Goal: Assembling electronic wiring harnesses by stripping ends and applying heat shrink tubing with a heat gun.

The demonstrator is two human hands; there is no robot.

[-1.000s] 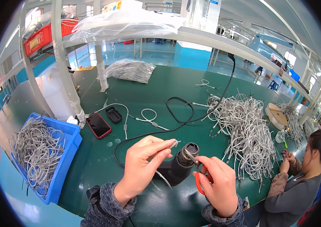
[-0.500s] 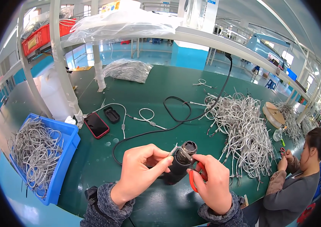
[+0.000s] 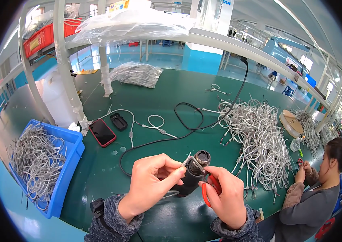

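Observation:
My left hand (image 3: 155, 181) pinches the end of a thin grey cable (image 3: 188, 159) between thumb and fingertips. Part of that cable shows again below the hand, lying by the heat gun. My right hand (image 3: 227, 193) grips red-handled scissors (image 3: 205, 195), their grey blades against the cable end at my left fingertips. Just behind both hands a black heat gun (image 3: 191, 179) stands with its round nozzle upward, its lower part partly hidden by my left hand. Fingers cover much of the scissors' handles.
On the green table (image 3: 147, 105) lie a phone (image 3: 102, 132), a black case (image 3: 118, 122), a black cord (image 3: 151, 143) and a large heap of grey cables (image 3: 259, 141). A blue bin (image 3: 64, 177) of cables stands left. A co-worker (image 3: 320, 189) sits right; a shelf (image 3: 235, 43) spans above.
Both hands stay nearly in place, the cable end still at the blades. A stretch of grey cable now shows below my left hand beside the heat gun.

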